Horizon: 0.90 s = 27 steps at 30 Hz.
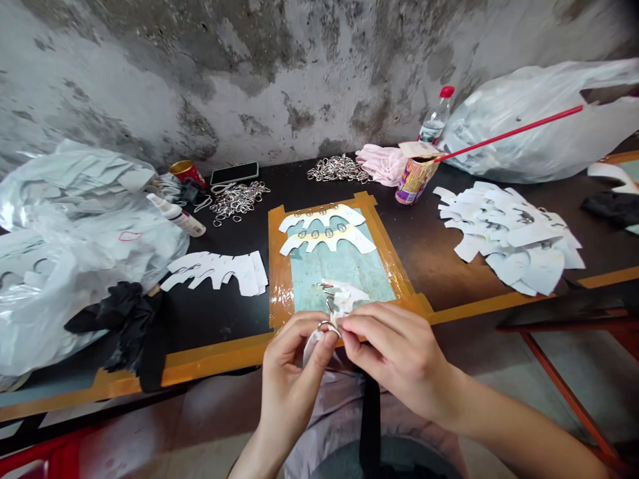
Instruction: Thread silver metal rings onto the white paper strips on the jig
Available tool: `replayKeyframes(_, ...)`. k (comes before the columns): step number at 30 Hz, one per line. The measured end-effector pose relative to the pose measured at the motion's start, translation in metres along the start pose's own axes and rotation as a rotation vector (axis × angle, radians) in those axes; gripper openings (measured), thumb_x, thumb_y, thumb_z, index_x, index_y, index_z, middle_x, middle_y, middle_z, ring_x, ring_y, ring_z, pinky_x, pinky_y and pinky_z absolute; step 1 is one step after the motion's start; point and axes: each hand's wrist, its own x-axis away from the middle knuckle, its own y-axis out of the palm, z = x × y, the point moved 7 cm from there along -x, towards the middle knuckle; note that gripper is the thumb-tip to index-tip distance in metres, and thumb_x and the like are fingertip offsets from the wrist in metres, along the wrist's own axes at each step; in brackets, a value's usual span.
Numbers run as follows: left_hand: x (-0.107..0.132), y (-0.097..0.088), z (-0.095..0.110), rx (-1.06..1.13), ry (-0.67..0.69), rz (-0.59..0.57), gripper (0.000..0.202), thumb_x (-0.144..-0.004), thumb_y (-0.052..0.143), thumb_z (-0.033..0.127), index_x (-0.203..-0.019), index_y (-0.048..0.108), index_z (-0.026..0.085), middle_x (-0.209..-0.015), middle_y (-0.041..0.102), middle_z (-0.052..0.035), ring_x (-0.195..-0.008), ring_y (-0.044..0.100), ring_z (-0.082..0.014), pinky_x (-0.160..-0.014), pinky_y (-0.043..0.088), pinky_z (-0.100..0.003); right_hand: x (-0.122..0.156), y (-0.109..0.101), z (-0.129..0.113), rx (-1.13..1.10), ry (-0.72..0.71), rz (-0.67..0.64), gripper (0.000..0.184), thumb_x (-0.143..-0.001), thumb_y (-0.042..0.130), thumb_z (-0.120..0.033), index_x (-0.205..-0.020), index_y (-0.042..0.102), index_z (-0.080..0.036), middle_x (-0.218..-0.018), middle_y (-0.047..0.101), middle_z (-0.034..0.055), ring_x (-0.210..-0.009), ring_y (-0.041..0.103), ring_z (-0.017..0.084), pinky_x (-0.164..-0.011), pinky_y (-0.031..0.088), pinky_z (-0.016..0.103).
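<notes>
Near the front edge of the table, my left hand point(293, 366) pinches a white scalloped strip point(344, 296) beside a metal ring point(327, 324) between thumb and fingers. My right hand point(404, 352) is closed on the same strip, its fingertips right by that ring. More rings show along the strip's far part, while its near end is partly hidden by my fingers. Beyond my hands, two white scalloped strips point(327, 241) with several rings along their upper edges lie on a pale blue mat point(349, 269) bordered with brown tape.
Loose white strips point(219, 271) lie left, and a larger heap point(514, 233) right. Metal rings point(239, 199) are piled near a phone point(234, 173) and a white bottle point(177, 216). Plastic bags point(539, 126) flank the table; a paper cup point(415, 179) holds a red stick.
</notes>
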Motion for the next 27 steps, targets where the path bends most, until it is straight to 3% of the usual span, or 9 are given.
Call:
replayKeyframes(3, -0.001, 0.001, 0.004, -0.036, 0.032, -0.023, 0.005, -0.084, 0.065, 0.02, -0.082, 0.067, 0.024, -0.091, 0.067, 0.0014, -0.088, 0.061, -0.0124, -0.081, 0.046, -0.021, -0.003, 0.001, 0.006, -0.052, 0.048, 0.004, 0.006, -0.087, 0.059, -0.007, -0.085, 0.062, -0.012, -0.078, 0.066, 0.0049, -0.073, 0.061, 0.013, -0.067, 0.051, 0.026)
replayKeyframes(8, -0.001, 0.0, -0.003, 0.003, -0.05, -0.006, 0.005, -0.086, 0.064, 0.022, -0.082, 0.067, 0.023, -0.091, 0.069, 0.0002, -0.087, 0.062, -0.0139, -0.08, 0.047, -0.022, -0.002, 0.003, 0.012, -0.13, 0.087, -0.066, 0.007, -0.092, 0.055, -0.011, -0.093, 0.062, -0.013, -0.086, 0.068, 0.0045, -0.08, 0.063, 0.013, -0.074, 0.053, 0.025)
replayKeyframes(11, 0.001, 0.001, -0.003, -0.021, -0.069, 0.013, 0.005, -0.085, 0.064, 0.022, -0.084, 0.069, 0.022, -0.093, 0.07, -0.0019, -0.09, 0.062, -0.0162, -0.082, 0.048, -0.025, 0.0, 0.002, 0.007, -0.065, 0.047, -0.1, 0.01, -0.093, 0.053, -0.012, -0.098, 0.063, -0.013, -0.092, 0.069, 0.0062, -0.085, 0.064, 0.014, -0.078, 0.053, 0.027)
replayKeyframes(17, 0.004, 0.004, 0.004, -0.03, -0.051, 0.016, 0.005, -0.084, 0.065, 0.022, -0.083, 0.07, 0.023, -0.092, 0.07, -0.0023, -0.089, 0.061, -0.0163, -0.083, 0.046, -0.024, -0.002, -0.001, -0.001, 0.079, 0.051, -0.046, 0.01, -0.09, 0.053, -0.01, -0.085, 0.06, -0.014, -0.076, 0.065, 0.0042, -0.071, 0.061, 0.014, -0.065, 0.052, 0.027)
replayKeyframes(23, 0.008, 0.007, -0.007, 0.167, -0.222, 0.003, 0.008, -0.084, 0.066, 0.029, -0.084, 0.068, 0.021, -0.091, 0.069, -0.002, -0.084, 0.062, -0.0158, -0.078, 0.047, -0.023, -0.005, 0.0, 0.013, -0.207, 0.21, 0.001, 0.008, -0.082, 0.057, -0.009, -0.079, 0.057, -0.016, -0.072, 0.061, 0.0001, -0.065, 0.06, 0.01, -0.061, 0.051, 0.021)
replayKeyframes(27, 0.011, 0.007, -0.017, 0.281, -0.297, 0.049, 0.015, -0.083, 0.068, 0.033, -0.083, 0.066, 0.018, -0.089, 0.069, -0.0035, -0.08, 0.063, -0.0169, -0.076, 0.048, -0.026, -0.005, 0.004, 0.025, -0.411, 0.35, -0.044, 0.008, -0.082, 0.059, -0.008, -0.079, 0.06, -0.016, -0.075, 0.064, -0.0005, -0.066, 0.062, 0.008, -0.062, 0.053, 0.017)
